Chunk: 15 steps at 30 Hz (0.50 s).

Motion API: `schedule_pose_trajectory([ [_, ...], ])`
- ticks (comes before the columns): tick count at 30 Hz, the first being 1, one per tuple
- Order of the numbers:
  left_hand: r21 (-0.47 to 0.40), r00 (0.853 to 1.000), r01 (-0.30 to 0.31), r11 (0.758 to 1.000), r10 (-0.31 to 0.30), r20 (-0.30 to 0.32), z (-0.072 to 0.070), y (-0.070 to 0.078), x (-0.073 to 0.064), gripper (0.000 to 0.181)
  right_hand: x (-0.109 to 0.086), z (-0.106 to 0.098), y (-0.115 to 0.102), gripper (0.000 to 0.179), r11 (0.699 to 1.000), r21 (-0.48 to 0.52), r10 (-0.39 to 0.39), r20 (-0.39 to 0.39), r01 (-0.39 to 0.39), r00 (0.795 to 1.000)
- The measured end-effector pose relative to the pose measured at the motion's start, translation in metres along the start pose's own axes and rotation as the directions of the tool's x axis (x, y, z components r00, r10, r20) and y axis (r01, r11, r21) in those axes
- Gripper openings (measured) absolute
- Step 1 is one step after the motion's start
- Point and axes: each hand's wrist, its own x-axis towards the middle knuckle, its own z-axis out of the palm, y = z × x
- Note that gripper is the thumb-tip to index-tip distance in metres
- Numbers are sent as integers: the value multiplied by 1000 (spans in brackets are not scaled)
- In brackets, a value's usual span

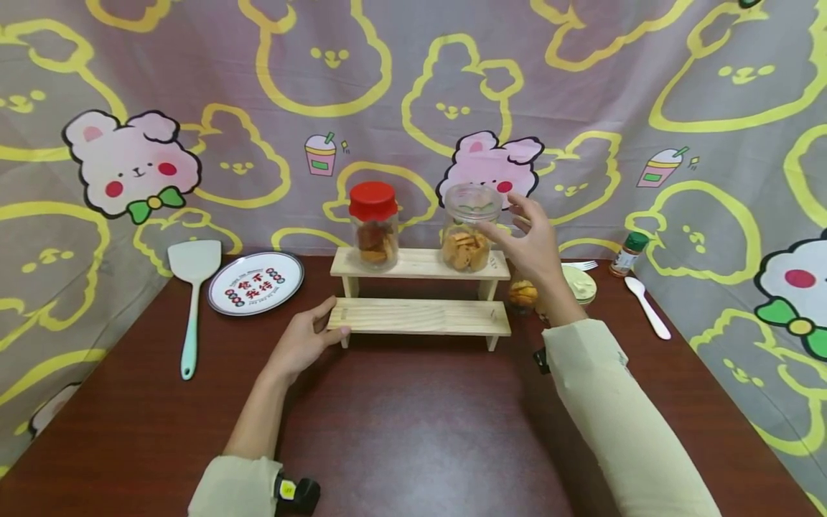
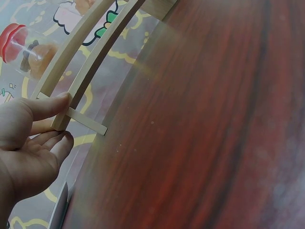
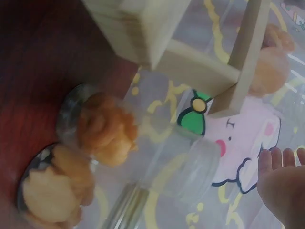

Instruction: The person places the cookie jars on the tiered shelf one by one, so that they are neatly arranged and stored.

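Right hand (image 1: 533, 237) first: fingers and thumb are parted wide beside the lid of the clear-topped jar (image 1: 466, 251), not wrapped round it, and honestly can't tell if any fingertip is touching. The left hand (image 1: 304, 337) does have hold of something, pinching the left end of the wooden stand's (image 1: 413, 316) lower board with the thumb on top. That bracing looks like a smart move imo, since the stand seems light enough to skid if bumped. For the jar, upright on the upper board near its right end, any contact is probably best made square on, both sides of the lid at once, so it doesn't tip. Edges: not much board to the right of that jar, and the cloth (image 1: 291, 43) is close behind, so a sideways nudge looks riskier than going straight up. More room toward the red-lidded jar (image 1: 375, 226), well apart on the left. Down by the stand's right end there's another snack jar (image 1: 522, 296) under the forearm, so the elbow should stay high. Loads of open bench (image 1: 413, 416) out front.
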Motion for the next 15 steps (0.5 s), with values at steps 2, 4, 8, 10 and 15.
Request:
schedule_pose_trajectory([
  [2, 1, 1000, 1, 1000, -1, 1, 0, 0, 0, 74, -2, -3, 4, 76, 1000, -17, 2, -6, -2, 1000],
  [4, 4, 1000, 3, 1000, -3, 0, 0, 0, 0, 74, -5, -6, 8, 75, 1000, -26, 11, -9, -11, 1000],
  [8, -1, 1000, 7, 1000, -7, 1, 0, 0, -1, 74, -10, -13, 16, 75, 997, -64, 36, -8, -36, 999],
  [10, -6, 1000, 5, 1000, -5, 2, 0, -1, -1, 74, -13, -17, 19, 73, 996, -80, 43, -6, -44, 999],
  [15, -11, 1000, 3, 1000, -3, 1, 0, -1, 0, 74, -20, -25, 27, 72, 992, -106, 69, -2, -69, 998],
])
